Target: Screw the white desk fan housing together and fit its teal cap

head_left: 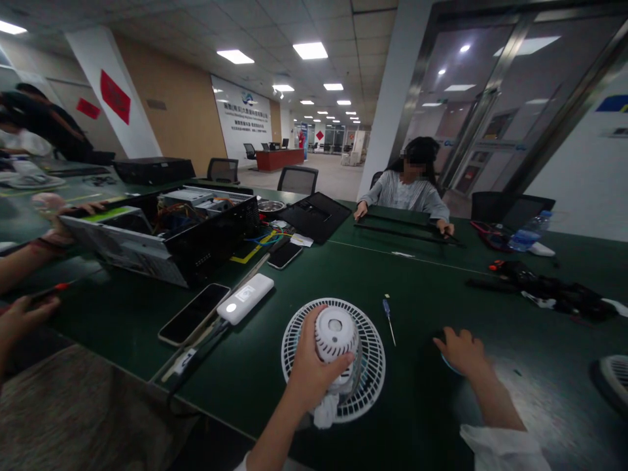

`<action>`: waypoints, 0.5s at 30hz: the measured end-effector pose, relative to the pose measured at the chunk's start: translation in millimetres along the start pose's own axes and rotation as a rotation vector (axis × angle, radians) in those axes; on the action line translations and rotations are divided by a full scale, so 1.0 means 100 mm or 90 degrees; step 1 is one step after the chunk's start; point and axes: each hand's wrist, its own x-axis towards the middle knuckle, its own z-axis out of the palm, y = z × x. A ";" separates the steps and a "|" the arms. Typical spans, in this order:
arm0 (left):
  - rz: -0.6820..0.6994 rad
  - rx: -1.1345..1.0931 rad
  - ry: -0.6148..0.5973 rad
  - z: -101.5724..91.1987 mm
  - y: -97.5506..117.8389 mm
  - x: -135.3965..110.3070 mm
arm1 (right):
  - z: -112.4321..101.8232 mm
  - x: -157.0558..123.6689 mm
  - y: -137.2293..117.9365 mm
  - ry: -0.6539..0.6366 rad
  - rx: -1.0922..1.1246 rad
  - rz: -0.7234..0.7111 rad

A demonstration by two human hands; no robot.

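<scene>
Gripping a white fan (pixel 336 330) with my left hand (pixel 313 366), I'm resting my right hand (pixel 464 353) on a dark object (pixel 438 338), grip unclear; any left-hand slip could be tipping the fan.

We're seeing matt white plastic on the fan (pixel 336 335), smooth green bench (pixel 338 275), glossy phone (pixel 196 315), metal computer case (pixel 128 252).

fan (pixel 337 332) is showing white | table (pixel 422 284) is showing dark green | screwdriver handle (pixel 386 307) is showing blue | power bank (pixel 251 296) is showing white | shirt (pixel 390 190) is showing greyish stripes
</scene>
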 end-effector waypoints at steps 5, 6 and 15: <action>-0.009 -0.016 -0.003 0.00 -0.02 0.00 | 0.26 -0.40 0.05 0.084 0.031 -0.075; -0.020 -0.025 -0.008 0.00 -0.03 0.01 | 0.26 -0.46 0.09 0.094 0.046 -0.091; 0.020 0.020 -0.013 -0.02 -0.04 0.03 | -0.13 -0.80 0.23 0.227 0.159 -0.212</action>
